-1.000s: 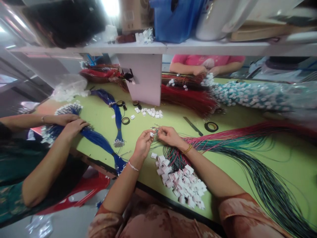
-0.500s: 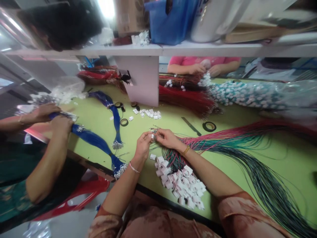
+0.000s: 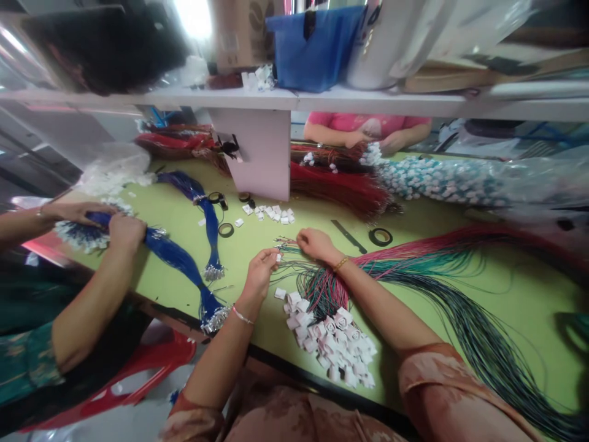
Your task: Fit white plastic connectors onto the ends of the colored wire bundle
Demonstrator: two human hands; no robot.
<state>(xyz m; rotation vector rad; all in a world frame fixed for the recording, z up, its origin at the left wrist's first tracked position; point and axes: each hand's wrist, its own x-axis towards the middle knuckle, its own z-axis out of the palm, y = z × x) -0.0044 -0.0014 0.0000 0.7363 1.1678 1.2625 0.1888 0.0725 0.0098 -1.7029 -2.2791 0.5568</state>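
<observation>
"In left hand [image 3: 260,273], holding what?"
"Pinching one white connector [image 3: 278,258], at eight o'clock from right hand [image 3: 317,244]."
"And with right hand?"
"Curling narrowly by wires [image 3: 287,243]; cannot tell if gripping."

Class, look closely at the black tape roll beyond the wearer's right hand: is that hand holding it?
No, the black tape roll lies on the green table, apart from the right hand.

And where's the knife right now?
In the head view, the knife lies right of centre on the green tabletop, between the right hand and a roll of black tape.
</observation>
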